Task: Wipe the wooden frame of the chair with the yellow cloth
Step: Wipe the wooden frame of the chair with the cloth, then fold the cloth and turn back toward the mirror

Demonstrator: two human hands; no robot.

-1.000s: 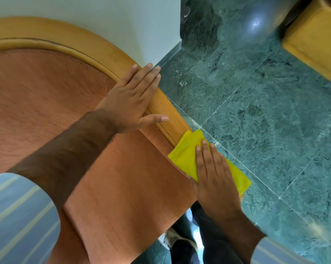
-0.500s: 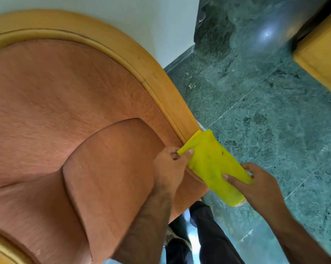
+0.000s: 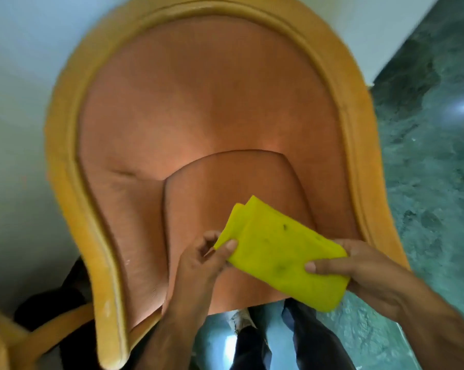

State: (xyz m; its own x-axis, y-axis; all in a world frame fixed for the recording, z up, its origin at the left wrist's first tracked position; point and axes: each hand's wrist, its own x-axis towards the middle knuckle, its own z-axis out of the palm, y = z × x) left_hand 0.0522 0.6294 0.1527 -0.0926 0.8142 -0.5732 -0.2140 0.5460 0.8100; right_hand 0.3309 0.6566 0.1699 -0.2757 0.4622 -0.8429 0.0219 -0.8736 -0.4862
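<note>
The chair fills the head view, its light wooden frame (image 3: 65, 166) curving around an orange padded back and seat cushion (image 3: 225, 193). A folded yellow cloth (image 3: 276, 252), marked with dark smudges, hovers over the front of the seat, clear of the frame. My left hand (image 3: 201, 260) pinches the cloth's left edge between thumb and fingers. My right hand (image 3: 364, 271) grips its right end, thumb on top. The picture is blurred by motion.
A white wall (image 3: 17, 76) stands behind and left of the chair. Green marble floor (image 3: 433, 161) lies to the right. My dark trouser legs and a shoe (image 3: 244, 321) show below the seat. Another wooden piece (image 3: 1, 340) sits at the lower left.
The cloth has come off the right side of the frame and both hands now hold it over the seat. The view has swung left, bringing the whole chair into sight.
</note>
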